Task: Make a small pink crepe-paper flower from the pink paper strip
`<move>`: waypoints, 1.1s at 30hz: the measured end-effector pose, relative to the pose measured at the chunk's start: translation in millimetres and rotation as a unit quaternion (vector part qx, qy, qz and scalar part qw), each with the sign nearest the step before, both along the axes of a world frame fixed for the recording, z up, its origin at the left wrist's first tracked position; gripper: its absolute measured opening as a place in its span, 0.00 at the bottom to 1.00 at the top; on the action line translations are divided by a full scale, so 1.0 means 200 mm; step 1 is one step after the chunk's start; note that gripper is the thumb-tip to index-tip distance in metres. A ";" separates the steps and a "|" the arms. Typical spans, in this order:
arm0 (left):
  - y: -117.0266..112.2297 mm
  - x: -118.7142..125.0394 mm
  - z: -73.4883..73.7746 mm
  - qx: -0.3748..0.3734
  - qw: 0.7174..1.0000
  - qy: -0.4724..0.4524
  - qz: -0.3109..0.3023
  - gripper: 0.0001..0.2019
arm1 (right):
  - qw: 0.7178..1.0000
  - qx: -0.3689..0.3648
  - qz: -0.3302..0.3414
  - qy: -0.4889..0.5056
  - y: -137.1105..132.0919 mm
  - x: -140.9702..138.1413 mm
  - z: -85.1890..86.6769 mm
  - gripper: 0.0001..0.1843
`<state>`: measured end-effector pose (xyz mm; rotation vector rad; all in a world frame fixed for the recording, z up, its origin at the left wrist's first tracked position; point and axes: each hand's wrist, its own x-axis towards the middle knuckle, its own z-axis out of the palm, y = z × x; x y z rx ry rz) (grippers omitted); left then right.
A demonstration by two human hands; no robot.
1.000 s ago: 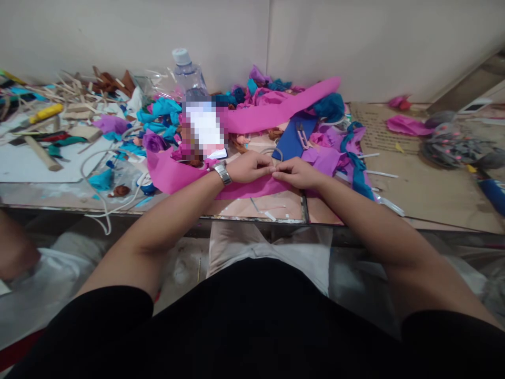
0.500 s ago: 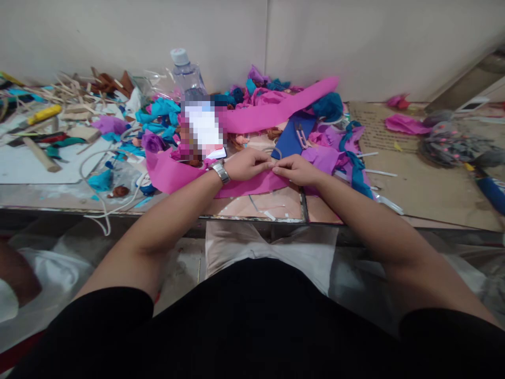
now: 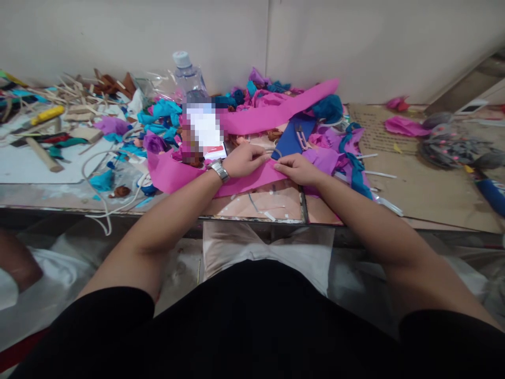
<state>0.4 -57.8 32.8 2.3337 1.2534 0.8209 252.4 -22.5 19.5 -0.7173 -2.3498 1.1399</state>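
A long pink crepe paper strip (image 3: 252, 184) lies near the table's front edge, with its end between my hands. My left hand (image 3: 245, 160), with a metal watch on its wrist, pinches the strip's upper edge. My right hand (image 3: 299, 168) pinches the same strip a little to the right, thumb and finger pressed together. Just behind the fingertips lies a blue piece (image 3: 291, 138) with pink-handled small scissors or snips (image 3: 302, 138) on it. Another stretch of pink paper (image 3: 272, 113) runs behind, towards the right.
A phone (image 3: 207, 129), partly blurred out, leans before a water bottle (image 3: 189, 76). Crumpled blue and purple paper (image 3: 161, 113) lies around it. Wooden sticks and a yellow-handled tool (image 3: 47, 114) are at left. Cardboard (image 3: 398, 179) and a dark bundle (image 3: 452, 142) are at right. A white cable (image 3: 103, 202) hangs over the edge.
My fingertips have moved slightly apart, my left hand a little up and to the left. Both hands still pinch the pink paper. The view has shifted slightly.
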 end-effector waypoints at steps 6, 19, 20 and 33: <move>-0.02 0.02 -0.01 -0.015 0.998 -0.023 -0.051 0.22 | 1.000 0.011 0.013 -0.016 -0.01 0.00 -0.01 0.37; -0.01 0.02 -0.01 -0.021 0.999 -0.016 -0.029 0.19 | 0.999 0.039 0.027 -0.014 0.00 0.00 -0.01 0.27; -0.01 0.01 -0.01 -0.019 0.999 -0.015 -0.022 0.19 | 0.999 0.037 0.025 -0.010 0.00 0.00 -0.01 0.27; 0.02 -0.01 -0.01 0.025 0.998 -0.003 0.060 0.23 | 1.000 0.018 -0.004 0.007 0.00 0.00 -0.01 0.30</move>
